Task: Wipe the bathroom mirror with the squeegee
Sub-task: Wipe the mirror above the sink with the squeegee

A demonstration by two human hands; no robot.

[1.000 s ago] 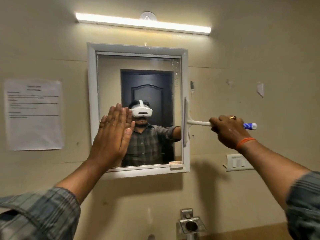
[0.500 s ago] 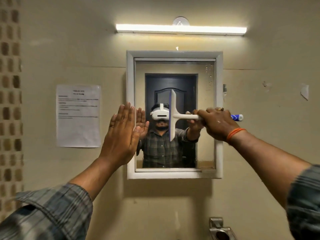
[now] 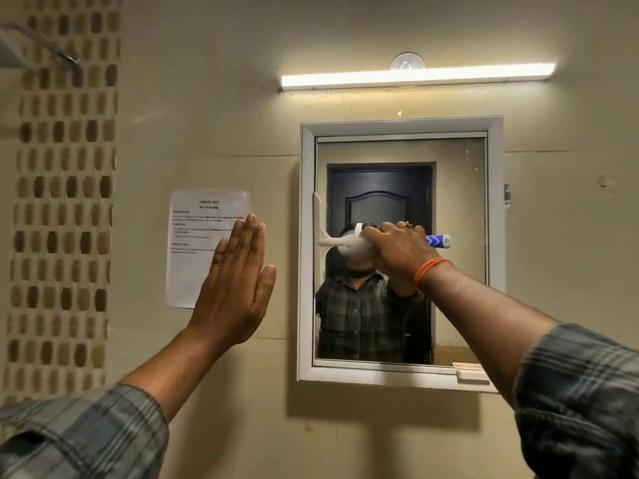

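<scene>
A white-framed mirror (image 3: 460, 202) hangs on the beige wall. My right hand (image 3: 397, 250) grips the handle of a white squeegee (image 3: 320, 236) with a blue handle end. Its blade stands upright against the glass at the mirror's left edge. My left hand (image 3: 235, 288) is held up flat with fingers together, left of the mirror frame, in front of the wall and a paper sheet. The glass reflects a person in a plaid shirt and a dark door.
A printed paper sheet (image 3: 193, 257) is stuck to the wall left of the mirror. A lit tube light (image 3: 415, 77) runs above the mirror. A small peach tray (image 3: 470, 373) sits on the frame's bottom right corner. Mosaic tiles (image 3: 62, 202) cover the far left.
My right hand has drawn the squeegee across the glass from the right edge to the left edge. My left hand now sits off the mirror, left of the frame. The view has shifted left.
</scene>
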